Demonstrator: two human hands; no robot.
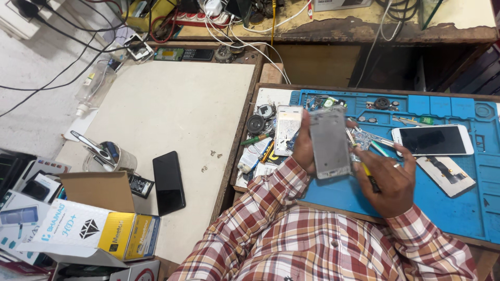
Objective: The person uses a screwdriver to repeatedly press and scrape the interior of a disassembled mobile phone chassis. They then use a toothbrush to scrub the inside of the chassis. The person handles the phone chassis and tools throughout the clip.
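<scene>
My left hand [302, 148] grips a grey, opened phone body [329, 141] and holds it upright above the blue work mat [458, 203]. My right hand [390, 182] is beside the phone's right edge, fingers closed around a yellow-handled screwdriver [371, 177] whose tip reaches behind the phone. A ring shows on one finger. Both sleeves are red and white plaid.
A white phone [433, 140] lies face up on the mat, with a loose panel [448, 176] below it. A white phone part [287, 129] and small components lie left of the mat. On the beige table are a black phone [168, 182], a tool cup [107, 155] and cardboard boxes [88, 229].
</scene>
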